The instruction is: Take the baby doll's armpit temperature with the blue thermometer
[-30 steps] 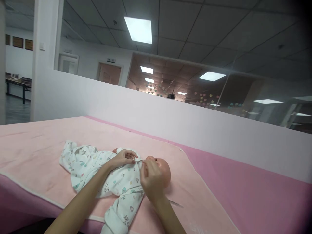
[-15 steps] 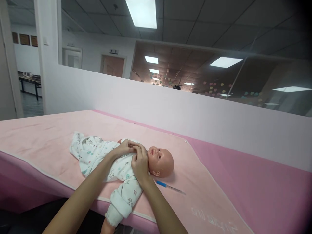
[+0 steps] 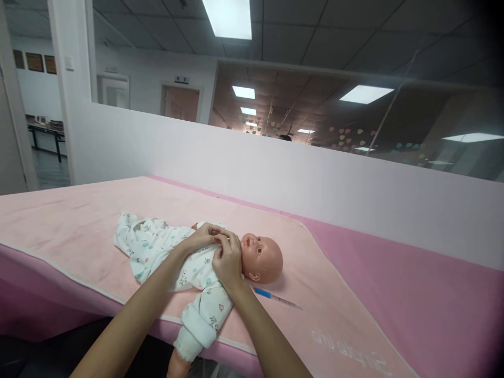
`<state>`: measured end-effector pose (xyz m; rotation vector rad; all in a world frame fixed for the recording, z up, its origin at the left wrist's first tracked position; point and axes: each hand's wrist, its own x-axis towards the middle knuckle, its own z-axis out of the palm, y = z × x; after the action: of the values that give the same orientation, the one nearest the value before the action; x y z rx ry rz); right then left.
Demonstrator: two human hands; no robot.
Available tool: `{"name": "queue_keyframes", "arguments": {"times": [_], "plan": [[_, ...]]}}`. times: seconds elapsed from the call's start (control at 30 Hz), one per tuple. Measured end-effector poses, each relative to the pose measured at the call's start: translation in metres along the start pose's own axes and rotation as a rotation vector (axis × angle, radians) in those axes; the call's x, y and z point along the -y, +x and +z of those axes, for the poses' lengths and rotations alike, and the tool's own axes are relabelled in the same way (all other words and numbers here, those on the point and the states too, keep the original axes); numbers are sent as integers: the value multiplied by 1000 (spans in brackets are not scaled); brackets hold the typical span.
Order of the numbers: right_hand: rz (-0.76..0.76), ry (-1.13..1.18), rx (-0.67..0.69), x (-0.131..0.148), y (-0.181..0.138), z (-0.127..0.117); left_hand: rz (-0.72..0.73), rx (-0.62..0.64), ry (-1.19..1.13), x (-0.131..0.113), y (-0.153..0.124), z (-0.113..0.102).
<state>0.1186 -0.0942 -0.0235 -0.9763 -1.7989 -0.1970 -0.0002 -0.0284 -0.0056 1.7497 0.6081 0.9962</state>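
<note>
A baby doll (image 3: 263,258) lies on its back on a light pink towel (image 3: 79,231), head to the right. It wears a white printed romper (image 3: 157,249). One sleeve (image 3: 202,320) hangs over the near edge. My left hand (image 3: 202,237) and my right hand (image 3: 227,258) meet at the doll's neck, fingers curled and pinching the romper's collar. A thin blue-tipped syringe-like tool (image 3: 277,298) lies on the towel just right of my right forearm.
The towel covers a darker pink padded table (image 3: 413,294). A low white partition wall (image 3: 315,184) runs behind it. Beyond are glass panels, ceiling lights, a door and a desk at far left.
My right hand has moved from in front of the doll's face down to its neck, so the face shows. The view has shifted slightly. Both hands stay at the collar.
</note>
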Motion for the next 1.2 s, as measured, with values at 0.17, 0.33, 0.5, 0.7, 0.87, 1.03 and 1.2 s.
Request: {"name": "queue_keyframes", "arguments": {"times": [0.17,0.33,0.5,0.7,0.87,1.03,1.2], "plan": [[-27,73,-43,3,0,-3,3,6,-7,-2,-1,1],[9,80,-65,3,0,-3,-25,-24,-39,-2,-1,2],[45,53,-74,2,0,0,-47,-33,-70,1,-1,2],[54,19,-42,5,-1,-2,-41,-27,-24,-2,-2,2],[80,-12,-72,7,-1,0,-51,-29,-34,-3,-2,2],[107,-22,-96,6,-2,4,-67,-28,-80,1,-1,2],[104,-27,-140,4,-3,6,-72,-28,-104,2,-1,2]]}}
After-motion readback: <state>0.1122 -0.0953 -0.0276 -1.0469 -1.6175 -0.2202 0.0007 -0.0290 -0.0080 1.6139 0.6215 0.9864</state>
